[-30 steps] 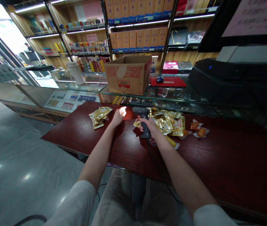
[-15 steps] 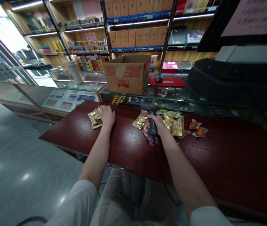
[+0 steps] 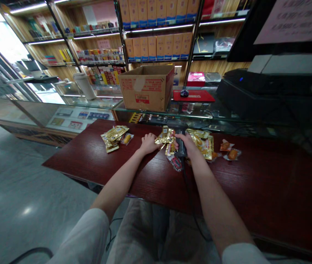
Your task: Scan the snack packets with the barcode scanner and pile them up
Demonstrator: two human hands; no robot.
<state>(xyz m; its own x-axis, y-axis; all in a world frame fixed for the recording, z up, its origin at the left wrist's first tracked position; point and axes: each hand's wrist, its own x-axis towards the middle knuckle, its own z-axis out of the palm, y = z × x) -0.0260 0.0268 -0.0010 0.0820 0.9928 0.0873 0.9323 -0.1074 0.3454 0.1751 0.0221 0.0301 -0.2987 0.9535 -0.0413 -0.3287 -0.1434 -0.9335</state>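
Observation:
My right hand [image 3: 188,145] is wrapped round the grip of a black barcode scanner [image 3: 182,147], whose cord runs down over the table edge. To its left, my left hand [image 3: 148,143] has its fingers closed on the near edge of a gold foil snack packet [image 3: 166,135]. Below that packet lies a small clear-wrapped snack with a dark red label [image 3: 176,162]. More gold packets [image 3: 204,143] are heaped just right of the scanner. Farther left rest several gold packets [image 3: 114,136] in a small pile, with a yellow clear-wrapped snack [image 3: 127,138] beside them.
The dark red wooden table [image 3: 90,161] meets a glass display counter [image 3: 134,108]. On the counter stand a cardboard box [image 3: 146,90], a white cup [image 3: 84,86] and a mouse [image 3: 184,92] on a red mat. Two brown wrapped snacks [image 3: 232,154] lie at right.
My left hand has left the left pile and moved right to a gold packet by the scanner. The yellow wrapped snack at the left pile is now uncovered. The right hand still holds the scanner.

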